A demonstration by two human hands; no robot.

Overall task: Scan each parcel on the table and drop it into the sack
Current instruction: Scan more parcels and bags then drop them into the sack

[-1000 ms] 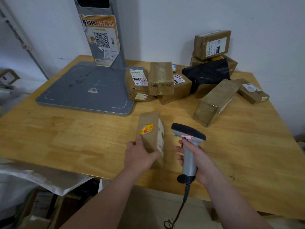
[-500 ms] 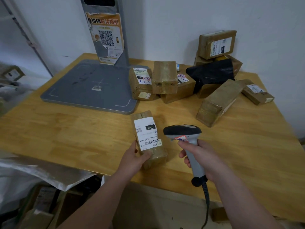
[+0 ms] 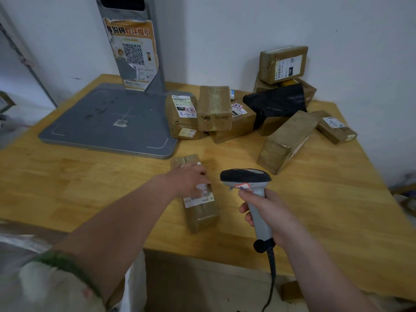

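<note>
Parcel: brown taped cardboard box (image 3: pixel 200 212), label up.
Your left hand (image 3: pixel 189 180): across it, grip unclear.
Your right hand (image 3: pixel 267 212): clasps grey scanner (image 3: pixel 245 177), three o'clock.

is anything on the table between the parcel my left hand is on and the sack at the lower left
Nothing visible: only bare table lies between the parcel under the left hand and the sack below the near left edge.

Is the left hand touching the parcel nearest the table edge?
Touching. Head view: the left hand lies on the parcel, covering part of its label.
</note>
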